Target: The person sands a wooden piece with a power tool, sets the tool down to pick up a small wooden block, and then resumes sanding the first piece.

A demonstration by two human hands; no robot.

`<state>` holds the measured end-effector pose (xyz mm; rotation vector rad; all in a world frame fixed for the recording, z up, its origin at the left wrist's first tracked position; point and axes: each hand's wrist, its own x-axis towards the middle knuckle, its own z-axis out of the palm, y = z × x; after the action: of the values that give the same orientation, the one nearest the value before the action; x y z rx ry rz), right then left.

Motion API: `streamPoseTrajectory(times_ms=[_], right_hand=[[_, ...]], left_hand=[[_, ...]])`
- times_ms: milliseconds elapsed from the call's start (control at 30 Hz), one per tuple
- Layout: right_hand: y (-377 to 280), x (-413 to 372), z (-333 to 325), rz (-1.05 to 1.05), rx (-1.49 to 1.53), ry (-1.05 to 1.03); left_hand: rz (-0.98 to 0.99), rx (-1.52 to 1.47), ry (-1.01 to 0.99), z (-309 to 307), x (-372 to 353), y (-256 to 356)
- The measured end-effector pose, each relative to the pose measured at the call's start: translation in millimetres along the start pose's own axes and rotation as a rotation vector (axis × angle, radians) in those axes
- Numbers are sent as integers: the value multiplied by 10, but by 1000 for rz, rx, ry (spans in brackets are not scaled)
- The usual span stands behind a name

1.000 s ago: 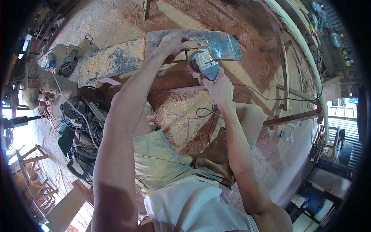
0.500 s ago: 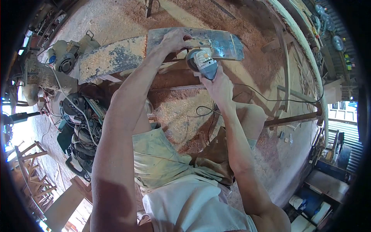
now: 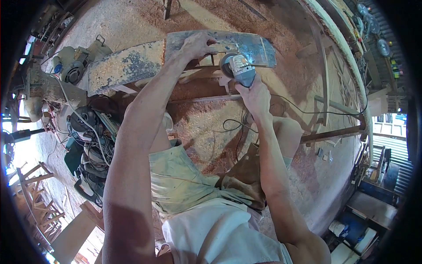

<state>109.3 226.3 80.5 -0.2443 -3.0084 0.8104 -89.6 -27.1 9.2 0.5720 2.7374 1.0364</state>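
My right hand (image 3: pixel 256 97) is wrapped round the body of an angle grinder (image 3: pixel 244 74). The grinder's round disc (image 3: pixel 226 66) lies against or very close to the front edge of a small wooden piece (image 3: pixel 227 46); exact contact cannot be made out. That piece rests on a dark, worn metal-looking bench top (image 3: pixel 252 39). At its left end, my left hand (image 3: pixel 197 45) grips the wooden piece with curled fingers, some of them hidden from view. The grinder's black cord (image 3: pixel 303 110) trails off to the right.
A sawdust-covered board (image 3: pixel 125 68) extends left from the bench top. Several power tools and tangled cables (image 3: pixel 90 136) lie on the left, near a dusty machine (image 3: pixel 72 66). Wood shavings (image 3: pixel 200 127) cover the floor. On the right stands a wooden frame (image 3: pixel 334 134).
My right hand and the angle grinder have shifted a little to the right along the wooden piece. My left hand stays in nearly the same place.
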Motion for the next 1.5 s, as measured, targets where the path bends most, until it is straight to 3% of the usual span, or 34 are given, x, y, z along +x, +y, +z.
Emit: streamPoseTrajectory(times_ms=[233, 533, 733, 933, 1333, 1500], right_hand=[[275, 79, -24, 77, 6, 93], [-106, -141, 70, -49, 58, -89], [0, -57, 49, 22, -1, 25], [-86, -121, 94, -80, 47, -21], [-15, -81, 94, -6, 28, 1], [-155, -124, 157, -104, -27, -49]], left_hand=[[26, 119, 2, -81, -74, 118], [12, 95, 0, -45, -31, 61], [-50, 116, -3, -159, -138, 252], [-45, 95, 11, -155, -152, 257], [23, 141, 54, -66, -90, 149], [13, 141, 70, -86, -123, 176]])
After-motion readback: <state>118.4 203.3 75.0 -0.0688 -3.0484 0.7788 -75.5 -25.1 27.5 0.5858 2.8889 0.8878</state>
